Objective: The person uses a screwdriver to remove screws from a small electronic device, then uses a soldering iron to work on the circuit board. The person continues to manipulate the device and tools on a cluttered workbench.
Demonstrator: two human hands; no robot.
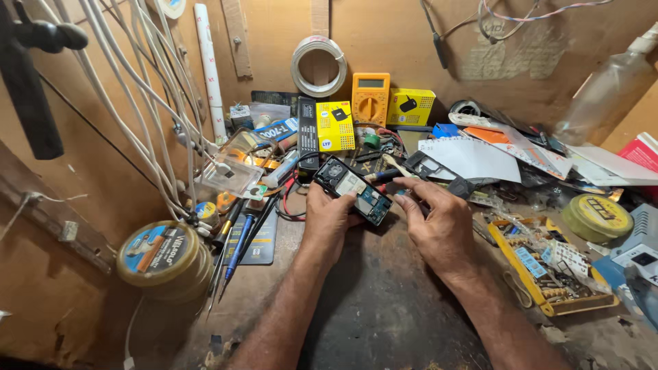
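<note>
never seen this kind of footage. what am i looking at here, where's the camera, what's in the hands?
There is no machine: a person works with two bare hands. The single picture comes from a camera worn on their head, looking down at a cluttered workbench.

The left hand holds an opened small phone, its inner board showing. The right hand pinches at the phone's lower end; whether it holds a tool I cannot tell.

Around them lie an orange multimeter, yellow boxes, a roll of white wire on the wall, a round tin on the left, a yellow parts tray on the right, and papers.
</note>
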